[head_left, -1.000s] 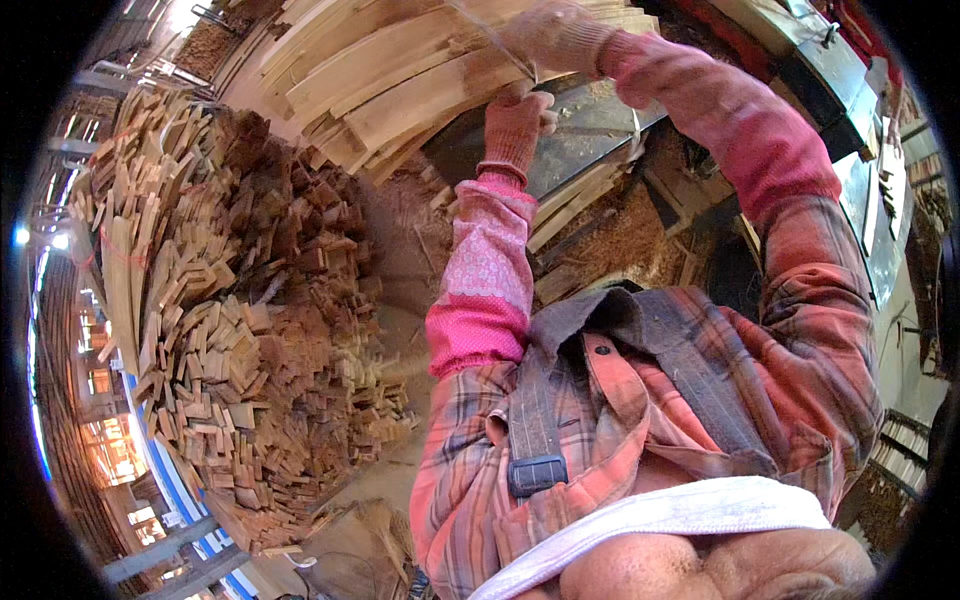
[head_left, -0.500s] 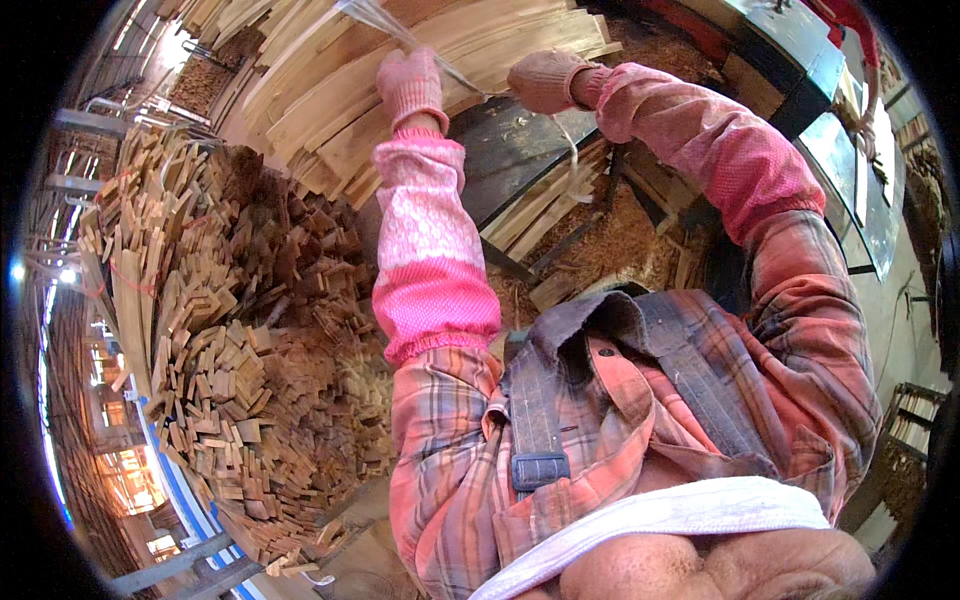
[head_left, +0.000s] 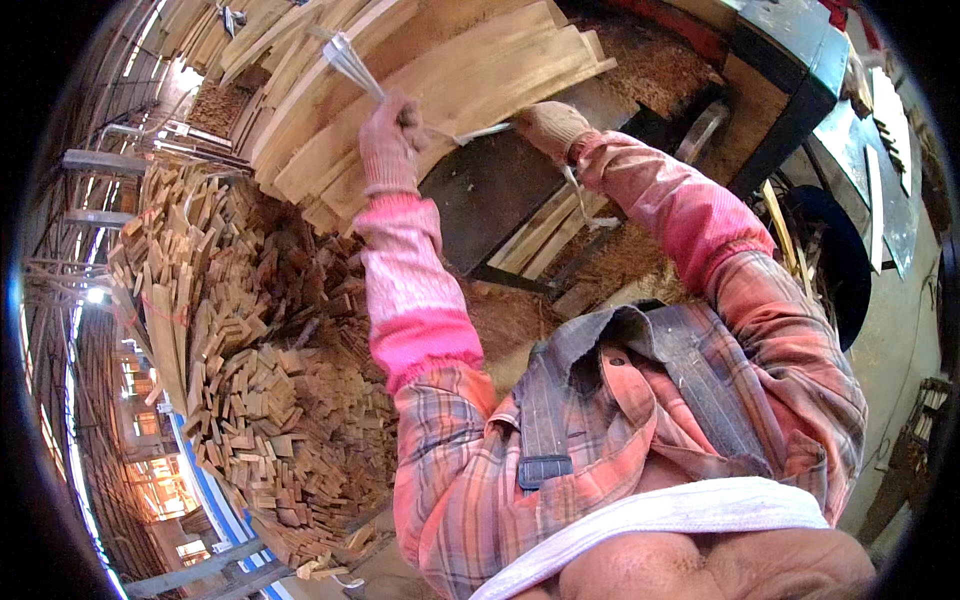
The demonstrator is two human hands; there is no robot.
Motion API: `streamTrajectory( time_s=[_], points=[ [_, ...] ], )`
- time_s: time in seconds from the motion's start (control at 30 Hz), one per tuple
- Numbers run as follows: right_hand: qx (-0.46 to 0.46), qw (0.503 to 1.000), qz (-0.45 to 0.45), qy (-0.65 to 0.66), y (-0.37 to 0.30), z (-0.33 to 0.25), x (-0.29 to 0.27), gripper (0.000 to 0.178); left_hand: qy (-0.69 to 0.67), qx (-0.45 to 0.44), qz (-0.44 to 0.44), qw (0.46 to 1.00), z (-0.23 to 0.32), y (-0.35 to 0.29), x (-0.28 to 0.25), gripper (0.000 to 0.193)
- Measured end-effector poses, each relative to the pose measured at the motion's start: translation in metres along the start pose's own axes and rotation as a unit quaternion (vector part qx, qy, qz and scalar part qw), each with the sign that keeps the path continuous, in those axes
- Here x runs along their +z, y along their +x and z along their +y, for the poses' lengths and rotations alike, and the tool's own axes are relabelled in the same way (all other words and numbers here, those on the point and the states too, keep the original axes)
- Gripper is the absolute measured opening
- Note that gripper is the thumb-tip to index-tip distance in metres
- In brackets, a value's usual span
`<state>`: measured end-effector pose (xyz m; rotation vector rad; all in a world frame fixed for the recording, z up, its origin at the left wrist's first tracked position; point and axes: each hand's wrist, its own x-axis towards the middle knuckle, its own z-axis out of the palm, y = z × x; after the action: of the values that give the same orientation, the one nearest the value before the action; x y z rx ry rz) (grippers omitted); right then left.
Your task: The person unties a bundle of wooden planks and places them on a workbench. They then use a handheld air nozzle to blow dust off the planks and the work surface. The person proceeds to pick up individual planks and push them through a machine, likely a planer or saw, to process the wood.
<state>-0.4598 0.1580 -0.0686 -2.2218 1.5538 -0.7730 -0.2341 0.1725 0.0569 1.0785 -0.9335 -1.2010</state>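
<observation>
My left hand (head_left: pixel 393 130), in a pale pink knit glove, is closed around a bunch of white plastic strings (head_left: pixel 350 66) that fans upward from the fist over the wood. Opposite it, my right hand (head_left: pixel 553 130), gloved too, is closed on the same string. A twisted stretch runs between the two fists, and a loose tail hangs below the right one. Just beyond both hands lies a stack of long, thin wooden slats (head_left: pixel 450 75). A dark flat tabletop (head_left: pixel 485 205) shows beneath the string.
Left of me rises a big heap of short wood offcuts (head_left: pixel 250 400). More slats (head_left: pixel 545 235) lie low under the table edge. At the far right stand a black-sided machine (head_left: pixel 770 100) with a pale top and a metal sheet (head_left: pixel 880 185). Sawdust (head_left: pixel 640 75) covers the area behind.
Both hands keep hold of the string. The left fist has shifted slightly left and down, and the right one slightly down. The view has turned somewhat; at right, another person's hand remains at the machine.
</observation>
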Motion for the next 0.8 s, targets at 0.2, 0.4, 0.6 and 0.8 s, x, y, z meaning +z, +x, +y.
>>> streamTrajectory(
  time_s=[0.2, 0.4, 0.6, 0.8],
  points=[
    [0.001, 0.994, 0.017, 0.110, 0.026, 0.031, 0.029, 0.032, 0.041, -0.074, 0.020, 0.996, -0.071, -0.046, 0.011, 0.015],
    [-0.091, 0.994, 0.028, -0.056, 0.089, 0.004, -0.027, 0.022, 0.231, 0.173, -0.004, 0.957, 0.046, -0.035, 0.019, 0.021],
    [-0.177, 0.941, -0.057, -0.282, 0.126, -0.011, -0.059, 0.011, -0.075, -0.020, -0.021, 0.997, 0.053, -0.019, 0.052, 0.030],
    [-0.143, 0.953, 0.013, -0.266, 0.149, 0.024, -0.039, 0.011, 0.102, -0.150, 0.053, 0.982, -0.031, -0.074, 0.069, 0.025]
  ],
)
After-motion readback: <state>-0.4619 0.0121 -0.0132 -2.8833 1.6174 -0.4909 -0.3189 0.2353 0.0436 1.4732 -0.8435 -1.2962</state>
